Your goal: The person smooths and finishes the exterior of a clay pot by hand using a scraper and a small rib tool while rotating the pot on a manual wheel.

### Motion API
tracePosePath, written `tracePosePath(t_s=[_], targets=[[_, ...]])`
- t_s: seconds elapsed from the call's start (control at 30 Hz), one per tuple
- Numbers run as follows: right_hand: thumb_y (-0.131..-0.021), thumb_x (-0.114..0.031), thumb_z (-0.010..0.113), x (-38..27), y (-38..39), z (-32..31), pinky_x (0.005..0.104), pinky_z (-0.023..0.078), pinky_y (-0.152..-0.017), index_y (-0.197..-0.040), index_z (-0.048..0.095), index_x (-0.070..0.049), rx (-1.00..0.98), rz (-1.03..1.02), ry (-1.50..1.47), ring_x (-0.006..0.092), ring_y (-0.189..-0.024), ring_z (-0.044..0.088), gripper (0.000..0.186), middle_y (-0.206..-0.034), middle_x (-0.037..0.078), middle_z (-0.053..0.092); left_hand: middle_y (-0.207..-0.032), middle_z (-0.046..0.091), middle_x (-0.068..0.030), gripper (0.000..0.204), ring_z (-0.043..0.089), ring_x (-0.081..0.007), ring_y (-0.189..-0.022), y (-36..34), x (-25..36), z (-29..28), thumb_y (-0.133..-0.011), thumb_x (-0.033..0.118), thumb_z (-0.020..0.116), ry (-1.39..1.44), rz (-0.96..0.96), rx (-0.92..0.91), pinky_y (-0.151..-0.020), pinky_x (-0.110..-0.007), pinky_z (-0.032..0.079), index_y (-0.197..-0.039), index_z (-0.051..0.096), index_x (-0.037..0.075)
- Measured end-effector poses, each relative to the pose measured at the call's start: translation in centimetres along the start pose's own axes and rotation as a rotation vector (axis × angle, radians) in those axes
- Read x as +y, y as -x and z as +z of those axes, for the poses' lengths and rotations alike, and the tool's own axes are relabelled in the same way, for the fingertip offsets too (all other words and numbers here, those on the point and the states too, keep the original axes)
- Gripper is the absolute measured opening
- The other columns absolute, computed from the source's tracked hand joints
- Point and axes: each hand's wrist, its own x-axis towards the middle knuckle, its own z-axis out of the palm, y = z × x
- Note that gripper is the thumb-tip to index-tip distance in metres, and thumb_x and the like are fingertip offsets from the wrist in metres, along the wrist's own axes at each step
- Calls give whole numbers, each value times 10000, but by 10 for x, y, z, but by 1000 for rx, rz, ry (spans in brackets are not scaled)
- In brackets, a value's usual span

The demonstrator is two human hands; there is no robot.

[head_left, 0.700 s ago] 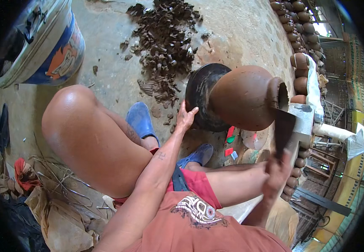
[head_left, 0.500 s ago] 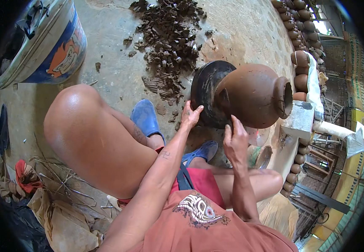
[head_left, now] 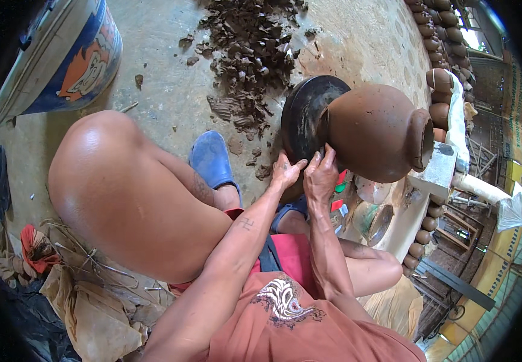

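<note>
A round brown clay pot [head_left: 372,130] lies tilted on its side, its thick-rimmed mouth to the right. Its base meets a dark round turntable disc [head_left: 302,117], which also stands tilted. My left hand [head_left: 286,174] grips the disc's lower edge, thumb toward the pot. Close beside it, my right hand [head_left: 321,175] is closed in a pinch at the joint between disc and pot base. Whatever its fingers hold is hidden. The two thumbs nearly touch.
Dark clay shavings [head_left: 252,54] are heaped beyond the disc. A white and blue bucket [head_left: 74,66] stands at far left. Below the pot lies a round container [head_left: 374,222], near a pale block [head_left: 439,166]. Rows of clay pots [head_left: 439,36] line the right side.
My right hand has moved left and up from under the pot's belly to the disc, beside my left hand. The dark blade-like shape at its fingertips no longer shows clearly.
</note>
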Motion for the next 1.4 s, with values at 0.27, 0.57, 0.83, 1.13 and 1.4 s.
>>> tracePosePath(t_s=[0.27,0.57,0.83,1.13,1.4], targets=[[-980,-81,589,32,-1,3,519,555,-896,-1255,622,31,-7,-42,68,481,-1059,685,298,-1155,319,695,-1344,635,-318,789,601,-458,-1281,-5,2,-2,-831,398,845,-25,39,17,-1082,-488,481,-1387,516,-55],[-957,-107,616,57,5,-7,547,580,-775,-1264,608,-32,-30,-159,65,479,-954,699,316,-1089,293,696,-1350,672,-233,716,624,-363,-1292,-36,52,-34,-881,455,782,-14,231,139,-1105,-447,466,-1414,598,13],[-952,-104,606,74,16,-8,566,567,-752,-1262,603,-40,6,-234,77,489,-904,693,317,-1031,289,693,-1410,627,-236,724,595,-421,-1308,-94,90,-38,-884,542,749,-212,195,309,-1085,-529,481,-1502,547,224],[-961,-98,608,96,36,-30,562,553,-760,-1238,626,0,-114,-235,63,493,-914,680,294,-1032,290,675,-1381,645,-225,731,629,-431,-1246,-99,103,-31,-923,552,703,-198,303,397,-1037,-521,505,-1515,501,174],[-985,-136,610,42,4,6,520,579,-838,-1214,634,-2,9,-126,-4,465,-1011,702,267,-1123,289,709,-1342,609,-355,892,612,-532,-1199,2,6,34,-978,609,572,-38,90,356,-1024,-581,484,-1659,191,178]])
